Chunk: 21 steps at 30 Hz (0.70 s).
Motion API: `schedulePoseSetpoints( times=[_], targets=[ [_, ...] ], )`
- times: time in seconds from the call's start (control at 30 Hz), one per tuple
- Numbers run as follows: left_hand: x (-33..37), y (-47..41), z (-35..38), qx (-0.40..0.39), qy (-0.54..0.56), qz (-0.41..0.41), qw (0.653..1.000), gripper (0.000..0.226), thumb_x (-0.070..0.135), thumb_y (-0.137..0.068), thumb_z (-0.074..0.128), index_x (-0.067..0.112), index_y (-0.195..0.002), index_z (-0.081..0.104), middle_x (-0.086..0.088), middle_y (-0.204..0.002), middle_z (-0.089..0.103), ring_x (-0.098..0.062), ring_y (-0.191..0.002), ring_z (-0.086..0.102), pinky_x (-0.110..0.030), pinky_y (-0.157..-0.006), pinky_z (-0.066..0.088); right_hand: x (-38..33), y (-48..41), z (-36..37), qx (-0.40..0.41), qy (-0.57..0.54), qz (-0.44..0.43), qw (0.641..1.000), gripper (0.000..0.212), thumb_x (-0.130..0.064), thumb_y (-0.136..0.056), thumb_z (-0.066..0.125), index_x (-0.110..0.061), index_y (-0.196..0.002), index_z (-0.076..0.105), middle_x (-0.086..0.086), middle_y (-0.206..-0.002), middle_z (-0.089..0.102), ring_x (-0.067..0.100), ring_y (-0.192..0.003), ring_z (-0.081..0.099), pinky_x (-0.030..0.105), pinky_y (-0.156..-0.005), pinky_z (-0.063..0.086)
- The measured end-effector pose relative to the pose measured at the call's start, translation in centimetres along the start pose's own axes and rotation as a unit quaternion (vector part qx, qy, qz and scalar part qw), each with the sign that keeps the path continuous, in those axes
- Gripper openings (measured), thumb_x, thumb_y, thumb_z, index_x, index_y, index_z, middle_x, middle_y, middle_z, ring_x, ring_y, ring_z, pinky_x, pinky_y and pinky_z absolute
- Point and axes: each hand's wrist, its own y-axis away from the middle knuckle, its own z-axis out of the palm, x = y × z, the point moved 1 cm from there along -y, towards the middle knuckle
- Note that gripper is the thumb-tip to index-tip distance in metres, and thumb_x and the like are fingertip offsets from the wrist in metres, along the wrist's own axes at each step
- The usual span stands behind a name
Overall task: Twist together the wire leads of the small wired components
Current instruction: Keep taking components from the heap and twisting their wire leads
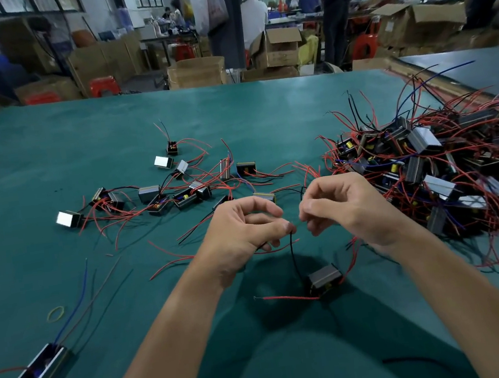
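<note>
Both forearms reach in from bottom edge over green table (pixel 79 140). L hand (pixel 240 230): thumb + forefinger pinch top of black lead (pixel 293 255); component (pixel 325 277) hangs from it close to table, below btwn the hands, red lead (pixel 286 297) trailing left. R hand (pixel 348 208): fingertips curled, pinching thin wire end (pixel 298 222) just beside L fingertips; can't tell which lead. Big tangled pile (pixel 442 159) to R, scattered units (pixel 161 196) centre-left, long unit (pixel 41 370) + rubber band (pixel 56 313) near L

Table (pixel 48 150) teal-green; component (pixel 325 277) dark grey, leads red and black; rubber band (pixel 56 313) yellow.
</note>
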Motion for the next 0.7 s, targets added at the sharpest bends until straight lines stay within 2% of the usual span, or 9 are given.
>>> schedulePoseSetpoints(
  times=[0.07,0.2,0.3,0.43,0.57,0.7],
  targets=[
    [0.00,0.07,0.11,0.000,-0.015,0.010,1.000,0.021,-0.007,-0.076,0.074,0.008,-0.080,0.060,-0.021,-0.077,0.070,-0.011,-0.046,0.052,-0.019,-0.048,0.043,0.26,-0.09,0.19,-0.005,0.022,0.010,1.000,0.019,0.001,-0.089,0.064,-0.003,-0.071,0.065,0.007,-0.064,0.065,0.017,-0.056,0.060,0.028,-0.058,0.052],
    [-0.11,0.06,0.07,-0.009,-0.030,0.017,0.999,0.023,-0.007,-0.074,0.076,0.009,-0.077,0.061,-0.008,-0.063,0.067,-0.010,-0.046,0.051,-0.019,-0.048,0.043,0.56,0.07,0.82,-0.042,0.069,0.014,0.997,0.015,-0.002,-0.085,0.071,-0.002,-0.071,0.066,0.006,-0.059,0.062,0.016,-0.055,0.057,0.028,-0.056,0.048],
    [-0.05,0.06,0.08,-0.010,-0.031,0.013,0.999,0.023,-0.008,-0.075,0.075,0.009,-0.077,0.061,-0.009,-0.063,0.067,-0.011,-0.046,0.051,-0.020,-0.048,0.042,0.48,0.07,0.44,-0.050,0.083,0.009,0.995,0.015,0.001,-0.083,0.072,-0.006,-0.070,0.068,0.004,-0.059,0.064,0.015,-0.055,0.057,0.028,-0.057,0.047],
    [-0.02,0.14,-0.18,-0.034,-0.027,-0.019,0.999,0.019,-0.007,-0.078,0.073,0.008,-0.078,0.060,-0.007,-0.061,0.068,-0.011,-0.042,0.049,-0.019,-0.045,0.040,0.49,0.08,0.37,-0.071,0.098,-0.002,0.993,0.019,0.004,-0.082,0.072,-0.012,-0.071,0.070,-0.002,-0.057,0.065,0.010,-0.055,0.055,0.020,-0.056,0.046],
    [0.13,0.27,-0.34,-0.070,-0.020,-0.048,0.996,0.015,-0.004,-0.081,0.069,0.008,-0.076,0.061,-0.011,-0.069,0.071,-0.010,-0.043,0.048,-0.016,-0.044,0.039,0.50,0.06,0.18,-0.088,0.109,-0.023,0.990,0.019,0.003,-0.083,0.071,-0.013,-0.074,0.071,0.003,-0.061,0.065,0.012,-0.057,0.057,0.023,-0.058,0.048],
    [0.15,0.21,-0.25,-0.080,-0.015,-0.058,0.995,0.014,-0.002,-0.083,0.066,0.008,-0.073,0.066,-0.011,-0.067,0.070,-0.011,-0.045,0.046,-0.015,-0.044,0.038,0.66,-0.08,0.33,-0.076,0.125,-0.048,0.988,0.021,0.002,-0.084,0.071,-0.016,-0.073,0.070,-0.001,-0.060,0.062,0.009,-0.058,0.054,0.025,-0.058,0.046]
  ],
)
